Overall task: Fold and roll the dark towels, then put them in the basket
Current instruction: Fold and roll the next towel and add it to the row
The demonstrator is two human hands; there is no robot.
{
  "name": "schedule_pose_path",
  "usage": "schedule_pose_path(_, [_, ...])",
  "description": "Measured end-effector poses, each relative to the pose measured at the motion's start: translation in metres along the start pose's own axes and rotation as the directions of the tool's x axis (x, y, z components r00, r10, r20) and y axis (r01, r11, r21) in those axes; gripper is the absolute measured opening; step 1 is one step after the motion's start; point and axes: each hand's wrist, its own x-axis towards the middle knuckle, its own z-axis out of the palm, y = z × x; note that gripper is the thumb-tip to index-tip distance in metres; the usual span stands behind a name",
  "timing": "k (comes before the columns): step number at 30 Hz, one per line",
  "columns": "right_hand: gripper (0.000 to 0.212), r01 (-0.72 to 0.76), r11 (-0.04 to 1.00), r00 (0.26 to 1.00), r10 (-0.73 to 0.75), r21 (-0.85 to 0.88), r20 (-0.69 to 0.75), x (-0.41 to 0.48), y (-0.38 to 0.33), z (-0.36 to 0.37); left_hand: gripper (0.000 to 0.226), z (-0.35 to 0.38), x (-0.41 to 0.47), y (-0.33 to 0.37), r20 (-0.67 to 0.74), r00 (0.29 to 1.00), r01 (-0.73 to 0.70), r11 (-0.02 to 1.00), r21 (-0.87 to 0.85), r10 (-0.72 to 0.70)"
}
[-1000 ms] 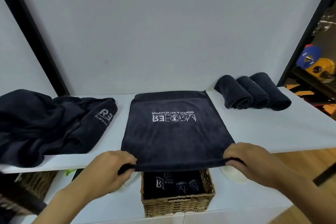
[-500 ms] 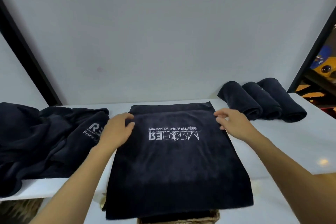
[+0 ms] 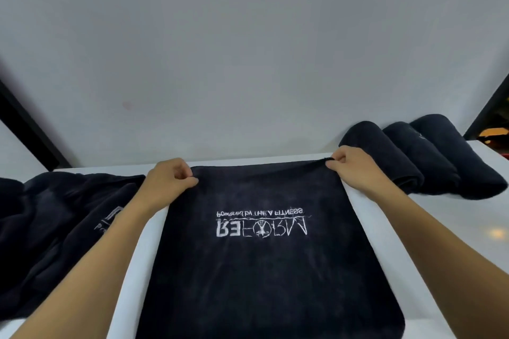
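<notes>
A dark towel [image 3: 261,270] with white upside-down lettering lies spread flat on the white table [image 3: 468,228], its near edge hanging over the table's front. My left hand [image 3: 168,181] pinches its far left corner. My right hand [image 3: 352,166] pinches its far right corner and lifts the edge slightly. Three rolled dark towels [image 3: 424,157] lie side by side at the back right. A heap of unfolded dark towels [image 3: 55,234] covers the left side of the table. The basket is out of view.
A pale wall [image 3: 248,49] rises directly behind the table. Black frame posts [image 3: 24,129] stand at the far left and far right. Bare white tabletop shows to the right of the spread towel.
Both hands have moved from the towel's near edge up to its far corners and now pinch them. The camera has tilted upward, so the basket has dropped out of view.
</notes>
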Motion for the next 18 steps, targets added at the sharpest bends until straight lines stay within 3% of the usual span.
schedule_pose_path(2, [0.021, -0.002, 1.0, 1.0, 0.002, 0.011, -0.01, 0.009, -0.002, 0.0, 0.015, 0.001, 0.006, 0.003, -0.007, 1.0, 0.028, 0.982, -0.184, -0.03])
schedule_pose_path(5, [0.025, -0.025, 0.995, 0.998, 0.019, -0.095, -0.058, 0.024, -0.003, 0.007, 0.013, 0.008, 0.021, 0.003, -0.055, 0.996, 0.054, 0.97, -0.236, -0.069])
schedule_pose_path(8, [0.016, -0.068, 0.978, 0.991, 0.044, -0.196, -0.123, 0.036, -0.005, 0.015, 0.013, 0.014, 0.036, 0.001, -0.115, 0.99, 0.067, 0.988, -0.142, -0.083])
schedule_pose_path(14, [0.023, -0.064, 0.939, 0.987, 0.01, -0.338, -0.159, 0.045, -0.005, 0.028, 0.016, 0.023, 0.056, -0.001, -0.162, 0.984, 0.083, 0.995, 0.05, -0.074])
schedule_pose_path(18, [0.033, -0.029, 0.938, 0.987, -0.027, -0.345, -0.157, 0.048, -0.001, 0.035, 0.047, 0.021, 0.062, -0.007, -0.059, 0.995, 0.095, 0.977, 0.192, -0.085])
